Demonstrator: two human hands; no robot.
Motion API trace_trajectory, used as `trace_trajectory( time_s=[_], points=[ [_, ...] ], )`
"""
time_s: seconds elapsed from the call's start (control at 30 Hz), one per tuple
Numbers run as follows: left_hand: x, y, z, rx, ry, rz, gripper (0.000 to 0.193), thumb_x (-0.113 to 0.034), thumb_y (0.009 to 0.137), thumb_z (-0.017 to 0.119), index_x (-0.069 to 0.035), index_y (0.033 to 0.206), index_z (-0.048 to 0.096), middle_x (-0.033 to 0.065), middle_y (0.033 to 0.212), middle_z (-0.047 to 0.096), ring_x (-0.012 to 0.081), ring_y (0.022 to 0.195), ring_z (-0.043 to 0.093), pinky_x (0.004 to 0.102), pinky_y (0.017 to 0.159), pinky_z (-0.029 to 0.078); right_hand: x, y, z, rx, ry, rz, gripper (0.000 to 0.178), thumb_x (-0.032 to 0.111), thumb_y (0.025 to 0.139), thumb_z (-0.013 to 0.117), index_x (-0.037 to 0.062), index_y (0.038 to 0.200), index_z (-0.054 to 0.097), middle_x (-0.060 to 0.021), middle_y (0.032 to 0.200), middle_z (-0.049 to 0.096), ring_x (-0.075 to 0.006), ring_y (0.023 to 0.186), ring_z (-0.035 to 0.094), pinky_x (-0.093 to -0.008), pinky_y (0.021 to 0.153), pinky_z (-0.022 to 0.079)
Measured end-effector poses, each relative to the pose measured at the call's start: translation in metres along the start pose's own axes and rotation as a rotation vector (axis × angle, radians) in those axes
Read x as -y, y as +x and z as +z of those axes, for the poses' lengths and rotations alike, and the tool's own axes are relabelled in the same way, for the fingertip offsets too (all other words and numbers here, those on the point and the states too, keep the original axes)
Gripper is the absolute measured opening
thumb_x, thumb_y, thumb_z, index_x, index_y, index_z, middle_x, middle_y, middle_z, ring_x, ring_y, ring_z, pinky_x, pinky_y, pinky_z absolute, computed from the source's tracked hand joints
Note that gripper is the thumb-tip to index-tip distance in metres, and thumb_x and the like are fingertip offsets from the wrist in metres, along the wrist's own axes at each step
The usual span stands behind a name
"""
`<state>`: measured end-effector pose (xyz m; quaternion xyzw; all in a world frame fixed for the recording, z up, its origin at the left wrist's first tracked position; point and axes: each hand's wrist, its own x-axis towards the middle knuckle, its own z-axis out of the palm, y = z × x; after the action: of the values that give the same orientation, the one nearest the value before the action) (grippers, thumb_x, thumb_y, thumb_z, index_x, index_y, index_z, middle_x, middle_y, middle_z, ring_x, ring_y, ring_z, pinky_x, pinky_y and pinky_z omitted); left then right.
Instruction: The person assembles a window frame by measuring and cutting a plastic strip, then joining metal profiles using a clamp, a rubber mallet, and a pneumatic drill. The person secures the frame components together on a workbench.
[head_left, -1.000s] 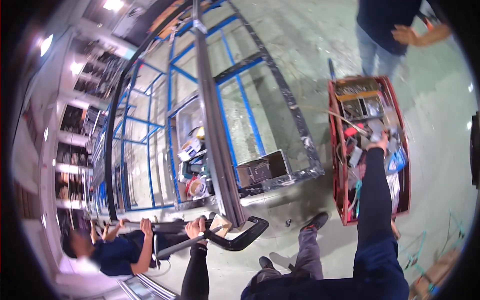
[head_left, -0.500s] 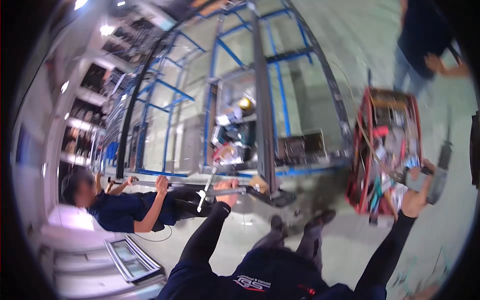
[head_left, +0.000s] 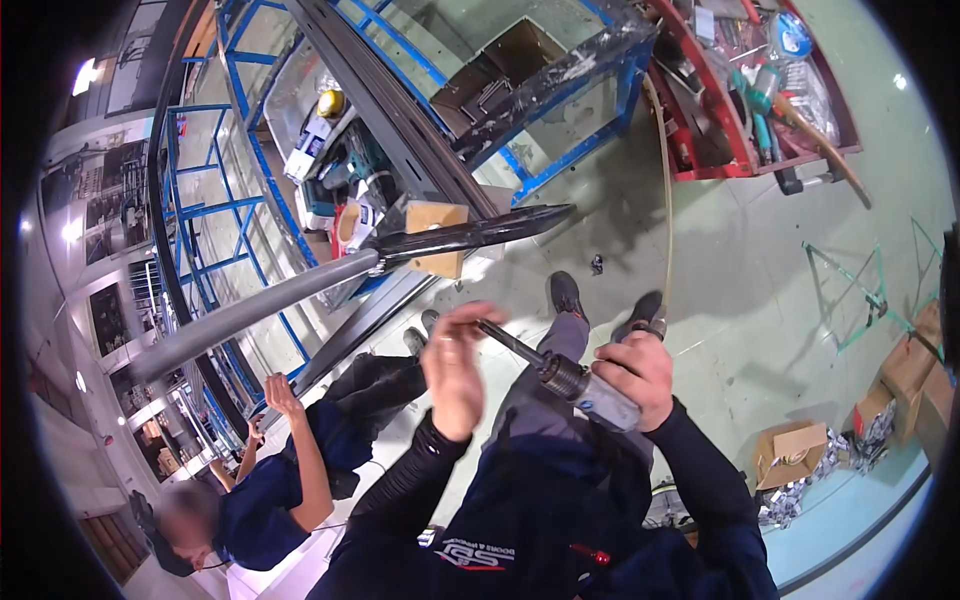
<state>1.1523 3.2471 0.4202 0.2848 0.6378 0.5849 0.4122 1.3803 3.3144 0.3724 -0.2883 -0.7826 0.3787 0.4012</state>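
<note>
My right hand (head_left: 640, 378) is wrapped round the grey body of a drill (head_left: 605, 402), held in front of my thighs. Its chuck and long dark bit (head_left: 512, 343) point up and to the left. At the bit's tip is my left hand (head_left: 455, 370), its fingers smeared by motion; whether they touch the bit I cannot tell. A pale hose (head_left: 667, 200) runs up from beside my right hand. Beyond my left hand, a long grey bar (head_left: 270, 300) with a black end piece (head_left: 480, 234) crosses a block of wood (head_left: 437, 238).
A blue-edged frame rack (head_left: 575, 170) carries dark metal profiles (head_left: 400, 110) and a bin of power tools (head_left: 365, 175). At the upper right stands a red toolbox (head_left: 740, 160). A co-worker (head_left: 270, 455) is at the lower left. Cardboard boxes (head_left: 790, 455) lie at the right.
My right hand has brought the drill from beside the red toolbox to in front of my body. My left hand has left the grey bar and come to the bit. The view has turned.
</note>
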Motion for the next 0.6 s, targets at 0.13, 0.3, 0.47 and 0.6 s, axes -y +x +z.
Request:
trace_trajectory(
  time_s=[0.13, 0.3, 0.47, 0.6],
  points=[
    [0.019, 0.021, 0.035, -0.013, -0.385, -0.246, 0.045, -0.036, 0.106, 0.04, 0.001, 0.131, 0.046, 0.0146, 0.105, 0.066, 0.0313, 0.095, 0.068, 0.0496, 0.093, 0.052, -0.027, -0.025, 0.059, -0.128, -0.039, 0.065, 0.03, 0.018, 0.063, 0.075, 0.0066, 0.09, 0.069, -0.0083, 0.092, 0.067, -0.0268, 0.073, 0.06, -0.04, 0.072, 0.048],
    [0.054, 0.041, 0.022, -0.146, -0.406, -0.147, 0.028, -0.023, 0.104, 0.048, 0.002, 0.116, 0.054, 0.0191, 0.102, 0.068, 0.0332, 0.107, 0.066, 0.0487, 0.098, 0.052, -0.042, -0.026, 0.097, -0.21, -0.028, 0.116, 0.031, 0.019, 0.06, 0.074, 0.0079, 0.089, 0.069, -0.0071, 0.093, 0.066, -0.0239, 0.071, 0.058, -0.0373, 0.07, 0.047],
    [0.057, 0.053, 0.013, -0.182, -0.125, 0.01, 0.031, -0.027, 0.1, 0.056, 0.002, 0.11, 0.058, 0.0159, 0.091, 0.07, 0.0347, 0.124, 0.056, 0.0476, 0.106, 0.045, -0.045, -0.025, 0.117, -0.272, -0.036, 0.107, 0.028, 0.019, 0.06, 0.069, 0.0101, 0.087, 0.069, -0.0044, 0.092, 0.065, -0.0201, 0.071, 0.057, -0.0351, 0.067, 0.048],
    [0.064, 0.057, -0.004, -0.011, -0.16, 0.056, 0.044, -0.028, 0.098, 0.055, 0.001, 0.13, 0.048, 0.0123, 0.099, 0.072, 0.0342, 0.129, 0.051, 0.0466, 0.11, 0.037, -0.05, -0.026, 0.129, -0.287, 0.057, 0.09, 0.031, 0.019, 0.059, 0.078, 0.0055, 0.087, 0.071, -0.009, 0.089, 0.066, -0.0231, 0.068, 0.058, -0.0357, 0.064, 0.046]
  ],
)
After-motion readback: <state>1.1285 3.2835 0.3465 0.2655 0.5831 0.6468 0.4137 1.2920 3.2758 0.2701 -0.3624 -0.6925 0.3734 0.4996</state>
